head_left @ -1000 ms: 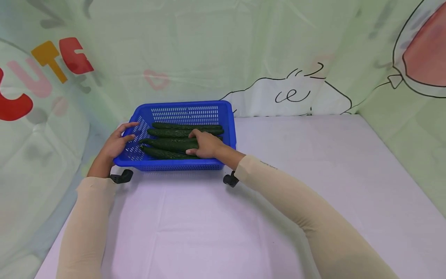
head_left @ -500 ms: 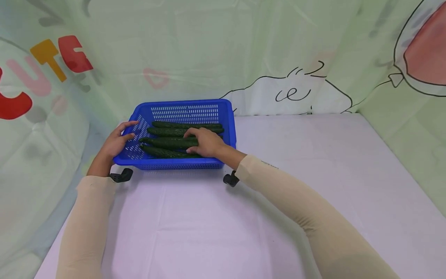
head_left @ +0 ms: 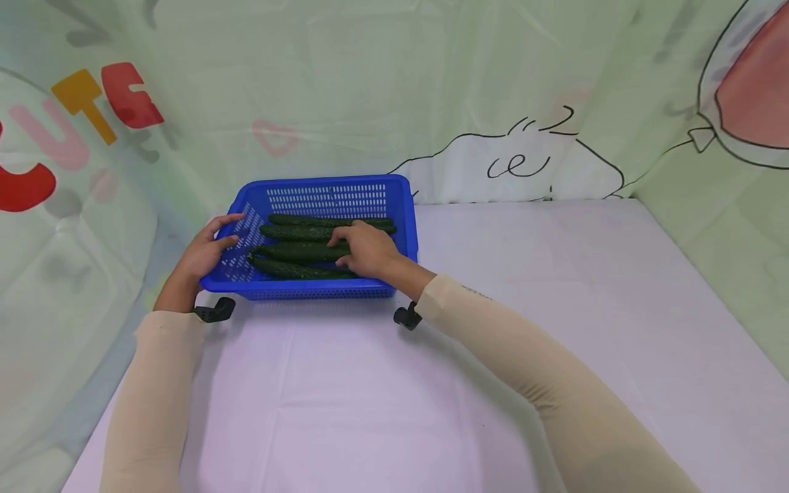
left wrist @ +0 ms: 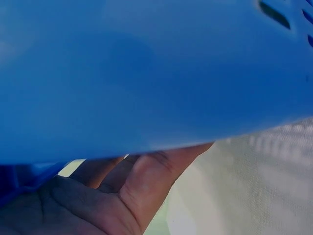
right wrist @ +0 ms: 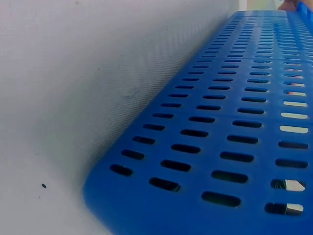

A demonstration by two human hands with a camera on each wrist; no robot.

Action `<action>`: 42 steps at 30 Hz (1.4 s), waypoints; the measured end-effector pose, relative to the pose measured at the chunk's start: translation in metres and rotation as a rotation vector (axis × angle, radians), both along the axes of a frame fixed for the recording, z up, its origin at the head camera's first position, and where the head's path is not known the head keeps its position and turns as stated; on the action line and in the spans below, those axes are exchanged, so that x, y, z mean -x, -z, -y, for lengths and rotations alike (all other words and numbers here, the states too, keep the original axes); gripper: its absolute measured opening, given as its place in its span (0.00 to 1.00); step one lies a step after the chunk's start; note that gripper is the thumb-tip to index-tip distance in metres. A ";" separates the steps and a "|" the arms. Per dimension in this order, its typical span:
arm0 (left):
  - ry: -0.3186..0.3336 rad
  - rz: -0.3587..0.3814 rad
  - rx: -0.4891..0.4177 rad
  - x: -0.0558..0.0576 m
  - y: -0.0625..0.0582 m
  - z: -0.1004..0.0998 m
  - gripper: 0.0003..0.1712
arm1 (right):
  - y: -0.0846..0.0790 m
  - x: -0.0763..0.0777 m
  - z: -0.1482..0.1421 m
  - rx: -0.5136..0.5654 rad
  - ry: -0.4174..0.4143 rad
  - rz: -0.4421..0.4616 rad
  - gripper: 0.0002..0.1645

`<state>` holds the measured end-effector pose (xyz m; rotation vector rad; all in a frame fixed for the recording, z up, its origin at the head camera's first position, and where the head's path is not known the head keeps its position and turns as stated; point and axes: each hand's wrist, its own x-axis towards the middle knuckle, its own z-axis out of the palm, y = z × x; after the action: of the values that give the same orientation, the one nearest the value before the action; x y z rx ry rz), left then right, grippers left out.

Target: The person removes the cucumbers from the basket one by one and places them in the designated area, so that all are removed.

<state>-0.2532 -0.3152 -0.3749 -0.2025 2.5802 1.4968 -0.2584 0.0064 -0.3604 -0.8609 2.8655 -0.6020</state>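
A blue slotted plastic basket [head_left: 320,285] stands near the back of the table with several dark green cucumbers lying lengthwise in it. My left hand [head_left: 205,253] holds the basket's left rim. In the left wrist view, the basket's wall [left wrist: 146,88] covers part of that hand [left wrist: 117,196]. My right hand [head_left: 370,252] reaches over the front right corner and pinches a cucumber [head_left: 298,253], second from the front, between thumb and fingers. The nearest cucumber [head_left: 296,269] lies just in front. The basket's slotted side [right wrist: 220,132] fills much of the right wrist view, where the right hand is out of sight.
A pale lilac cloth [head_left: 345,397] covers the table. Behind it hangs a light green printed curtain [head_left: 370,82]. Black wrist cameras [head_left: 215,310] sit below both hands, close to the basket's front side.
The right thumb and fingers have drawn closer together around the cucumber, whose left end has shifted slightly right. The left hand and the basket have stayed in place.
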 end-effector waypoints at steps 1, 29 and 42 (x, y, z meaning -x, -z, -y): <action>-0.001 0.000 0.001 0.000 0.000 0.000 0.29 | 0.000 0.000 0.000 -0.009 0.004 -0.014 0.21; -0.002 -0.011 -0.010 0.003 0.001 -0.002 0.29 | -0.014 -0.003 -0.022 0.194 0.082 -0.246 0.14; 0.000 -0.013 -0.007 0.002 0.000 -0.001 0.29 | -0.036 0.009 -0.085 0.352 0.144 -0.245 0.13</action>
<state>-0.2550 -0.3145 -0.3752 -0.1920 2.5845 1.5124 -0.2675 0.0912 -0.3245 -0.8235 3.1143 -1.1173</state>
